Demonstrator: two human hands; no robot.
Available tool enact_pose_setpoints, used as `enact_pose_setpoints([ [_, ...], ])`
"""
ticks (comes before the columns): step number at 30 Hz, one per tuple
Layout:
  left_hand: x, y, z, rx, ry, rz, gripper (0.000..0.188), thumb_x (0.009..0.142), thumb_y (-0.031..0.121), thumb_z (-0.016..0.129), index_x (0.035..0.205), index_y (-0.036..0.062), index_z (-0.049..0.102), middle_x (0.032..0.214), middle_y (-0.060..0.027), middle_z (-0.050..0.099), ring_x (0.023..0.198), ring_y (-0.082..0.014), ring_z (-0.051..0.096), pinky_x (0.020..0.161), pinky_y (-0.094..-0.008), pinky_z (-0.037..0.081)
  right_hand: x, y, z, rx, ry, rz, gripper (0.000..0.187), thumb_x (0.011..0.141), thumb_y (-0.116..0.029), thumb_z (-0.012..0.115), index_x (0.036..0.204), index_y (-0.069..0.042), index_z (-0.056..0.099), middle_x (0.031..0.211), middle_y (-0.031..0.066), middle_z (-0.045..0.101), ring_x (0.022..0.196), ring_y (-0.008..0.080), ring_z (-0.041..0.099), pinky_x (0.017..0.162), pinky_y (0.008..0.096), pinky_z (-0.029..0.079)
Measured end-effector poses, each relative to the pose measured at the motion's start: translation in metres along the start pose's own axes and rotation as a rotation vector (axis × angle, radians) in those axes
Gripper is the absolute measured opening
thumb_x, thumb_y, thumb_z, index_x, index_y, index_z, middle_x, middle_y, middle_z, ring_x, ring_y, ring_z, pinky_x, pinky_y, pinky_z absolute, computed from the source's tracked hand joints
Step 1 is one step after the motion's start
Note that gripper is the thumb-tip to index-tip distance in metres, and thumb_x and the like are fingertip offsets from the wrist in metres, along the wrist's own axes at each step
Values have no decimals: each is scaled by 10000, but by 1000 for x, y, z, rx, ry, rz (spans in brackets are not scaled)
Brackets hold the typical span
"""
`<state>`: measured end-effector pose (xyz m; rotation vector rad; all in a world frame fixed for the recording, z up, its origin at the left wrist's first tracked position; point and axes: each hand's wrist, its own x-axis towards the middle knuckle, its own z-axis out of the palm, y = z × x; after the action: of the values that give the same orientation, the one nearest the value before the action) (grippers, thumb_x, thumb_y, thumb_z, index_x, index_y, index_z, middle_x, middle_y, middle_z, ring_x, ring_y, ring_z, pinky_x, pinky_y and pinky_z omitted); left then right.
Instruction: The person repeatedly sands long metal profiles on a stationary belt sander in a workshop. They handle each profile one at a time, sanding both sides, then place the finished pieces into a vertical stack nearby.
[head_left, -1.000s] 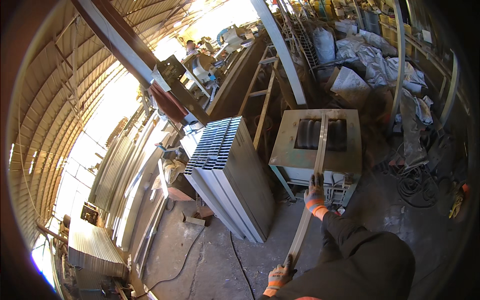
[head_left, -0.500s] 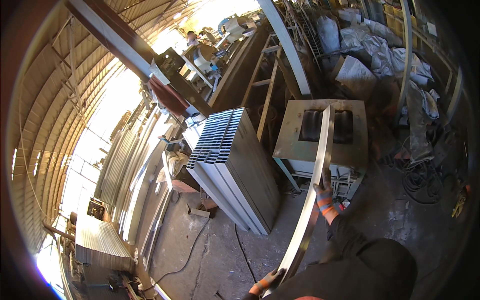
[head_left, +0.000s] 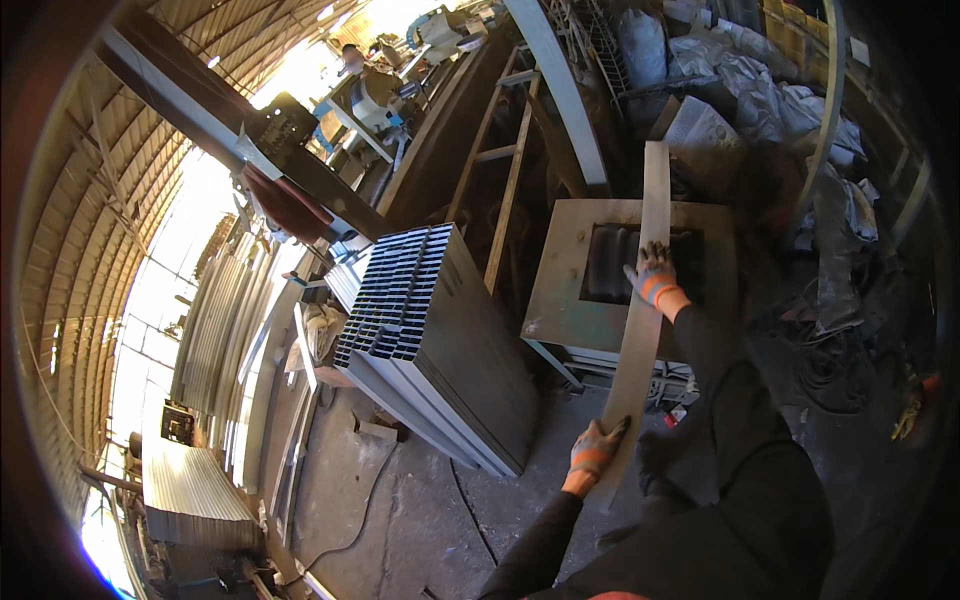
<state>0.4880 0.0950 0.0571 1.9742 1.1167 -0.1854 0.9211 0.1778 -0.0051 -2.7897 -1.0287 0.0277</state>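
Observation:
A long, flat-faced metal profile (head_left: 634, 365) slants away from me, its far part over a square metal machine (head_left: 570, 275) with a dark opening in its top. My left hand (head_left: 594, 457), in a grey and orange glove, is closed on the profile's near part, thumb over the upper face. Farther up, beside the machine's opening, my right hand (head_left: 656, 275) in a matching glove grips across the profile, fingers on its face and thumb at its left edge. The fingertips under the profile are hidden.
A tall stack of metal profiles (head_left: 455, 350) stands left of the machine. A cable (head_left: 372, 495) crosses the floor. More long profiles (head_left: 215, 340) lie at the left. Coiled hoses (head_left: 835, 370) and silvery sacks (head_left: 745, 85) lie at the right; a post (head_left: 560, 90) rises behind the machine.
The profile has moved farther out over the machine and turned to show a broad, flat face. Both hands have moved forward; my left hand has come up from the lower edge.

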Motion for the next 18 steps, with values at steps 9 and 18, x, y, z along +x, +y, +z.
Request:
enact_pose_setpoints([
  [9, 71, 9, 2, -49, 20, 36, 889, 1032, 800, 671, 1336, -34, 702, 1236, -335, 808, 1220, -511, 764, 1051, -554, 588, 36, -2, 12, -99, 124, 69, 929, 1133, -694, 500, 1771, -21, 453, 1863, 228, 392, 1753, 401, 305, 1449, 572, 139],
  [18, -66, -73, 32, -39, 23, 6, 759, 1041, 695, 747, 1275, -27, 723, 1203, -338, 809, 1185, -516, 774, 1002, -544, 606, -131, -37, -13, -94, 84, 2, 916, 1128, -660, 510, 1770, -11, 446, 1881, 225, 360, 1763, 403, 280, 1441, 607, 117],
])
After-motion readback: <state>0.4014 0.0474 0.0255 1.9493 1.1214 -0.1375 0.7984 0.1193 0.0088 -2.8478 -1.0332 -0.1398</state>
